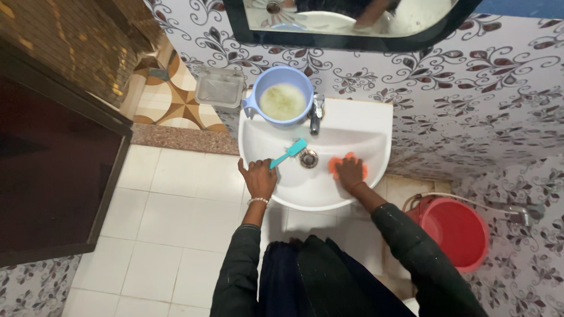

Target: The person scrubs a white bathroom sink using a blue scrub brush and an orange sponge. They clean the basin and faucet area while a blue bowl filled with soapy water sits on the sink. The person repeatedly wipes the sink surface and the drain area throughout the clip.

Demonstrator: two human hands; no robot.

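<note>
A white wash basin (362, 115) is fixed to the patterned wall below me. My left hand (258, 178) rests on the basin's left rim and holds a teal brush (290, 152) that points toward the drain (308, 158). Inside the bowl on the right, my right hand (350, 172) presses an orange scrub pad (336, 165) against the basin's surface. A blue mug (282, 96) with cloudy liquid stands on the basin's back left corner, next to the metal tap (316, 112).
A red bucket (454, 232) stands on the floor to the right, with a hose and wall tap (515, 214) beside it. A clear soap tray (219, 87) hangs on the wall at left. A mirror (352, 12) hangs above. A dark door (38, 154) is at far left.
</note>
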